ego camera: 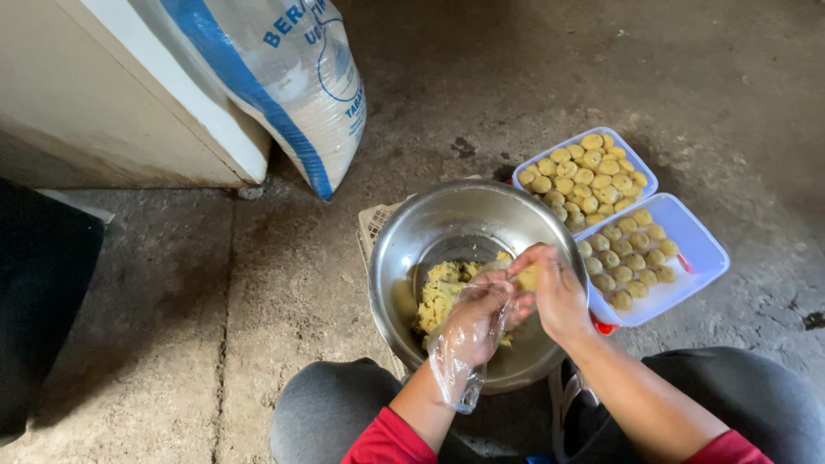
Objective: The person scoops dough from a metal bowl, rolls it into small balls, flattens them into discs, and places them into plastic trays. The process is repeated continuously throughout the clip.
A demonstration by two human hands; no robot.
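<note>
Pinching dough lump (526, 277): right hand (557, 292) fingers clamped; gloved left hand (475, 322) cupped, fingers together, over steel bowl (412, 232).

Bare concrete floor (533, 77) carries a white sack (292, 77) leaning on a cabinet (129, 112), a steel bowl (430, 223) atop a plastic crate (375, 222), and two dough-ball trays (700, 249).

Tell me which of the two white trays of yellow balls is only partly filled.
The nearer tray, beside the right hand: its right side is bare, while the farther tray is packed full.
</note>
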